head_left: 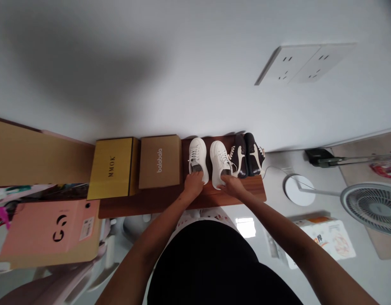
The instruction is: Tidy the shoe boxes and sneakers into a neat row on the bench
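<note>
Two white sneakers stand side by side on a reddish-brown wooden shelf point(163, 205), toes toward the wall. My left hand point(194, 183) grips the heel opening of the left white sneaker point(198, 151), fingers inside it. The heel of the right white sneaker point(218, 157) is in my right hand point(231, 184), which pinches its rim. Just right of them sits a pair of dark shoes with cream stripes and laces, the nearer dark shoe point(240, 156) beside the farther dark shoe point(254, 156).
Left on the shelf are a brown balabala box point(160, 162) and a yellow MMOK box point(110, 168). A pink box point(49, 224) lies lower left. A grey fan point(373, 207) and a white package point(328, 241) are at the right. Sockets point(305, 62) are on the wall.
</note>
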Tool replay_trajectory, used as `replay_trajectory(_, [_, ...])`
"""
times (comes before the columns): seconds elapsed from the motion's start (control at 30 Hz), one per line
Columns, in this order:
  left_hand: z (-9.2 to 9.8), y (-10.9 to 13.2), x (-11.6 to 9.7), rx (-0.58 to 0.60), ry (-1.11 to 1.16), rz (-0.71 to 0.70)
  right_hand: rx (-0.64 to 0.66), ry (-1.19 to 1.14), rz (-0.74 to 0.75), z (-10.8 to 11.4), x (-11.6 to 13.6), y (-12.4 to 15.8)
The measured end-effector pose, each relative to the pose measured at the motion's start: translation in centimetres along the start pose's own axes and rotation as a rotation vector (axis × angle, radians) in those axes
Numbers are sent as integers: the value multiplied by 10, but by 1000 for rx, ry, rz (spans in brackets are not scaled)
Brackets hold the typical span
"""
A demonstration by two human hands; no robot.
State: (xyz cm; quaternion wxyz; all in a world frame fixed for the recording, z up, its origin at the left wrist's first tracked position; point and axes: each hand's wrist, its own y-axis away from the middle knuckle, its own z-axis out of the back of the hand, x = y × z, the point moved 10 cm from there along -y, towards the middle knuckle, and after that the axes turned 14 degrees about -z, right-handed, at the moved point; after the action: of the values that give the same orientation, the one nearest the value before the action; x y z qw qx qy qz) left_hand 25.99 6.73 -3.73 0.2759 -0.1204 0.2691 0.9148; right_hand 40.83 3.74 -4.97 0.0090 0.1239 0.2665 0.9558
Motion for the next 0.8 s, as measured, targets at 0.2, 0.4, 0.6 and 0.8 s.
replay_trajectory(0.2, [7,-2,-11,41,-43,4,97,145,-10,-1,22,-12])
replay_trajectory(0.4, [4,-15,-16,64,-60,-11,149,215,-5,1,35,-25])
replay_trajectory(0.6, [1,-25,-12,38,-36,-17,133,210,17,10,45,-33])
replay_trajectory(0.8, [3,-29,-2,-35,95,14,119,203,25,11,49,-42])
